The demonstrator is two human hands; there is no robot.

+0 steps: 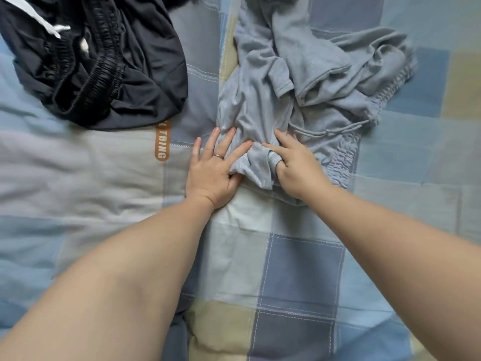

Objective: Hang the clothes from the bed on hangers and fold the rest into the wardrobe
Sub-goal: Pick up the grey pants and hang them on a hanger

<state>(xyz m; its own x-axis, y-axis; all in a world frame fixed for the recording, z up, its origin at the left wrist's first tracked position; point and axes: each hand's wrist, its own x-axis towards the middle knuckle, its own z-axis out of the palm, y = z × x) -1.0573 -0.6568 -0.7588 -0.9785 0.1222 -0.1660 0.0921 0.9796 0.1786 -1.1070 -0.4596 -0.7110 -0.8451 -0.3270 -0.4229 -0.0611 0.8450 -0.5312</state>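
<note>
A crumpled pale grey-blue garment (263, 105) lies on the bed at centre right. Beside and partly under it sits a matching pair of trousers (346, 142) with a gathered waistband and a drawstring. My left hand (216, 168) lies on the garment's near edge, fingers spread, with cloth caught between thumb and forefinger. My right hand (296, 165) grips the same bunched edge; its thumb is tucked into a fold. A black pair of shorts (104, 66) with an elastic waistband and white stripes lies at the upper left.
The bed is covered by a checked quilt (299, 269) in blue, grey and beige squares. An orange label (162, 140) with lettering is stitched on it left of my hands. Both forearms reach in from the bottom of the view.
</note>
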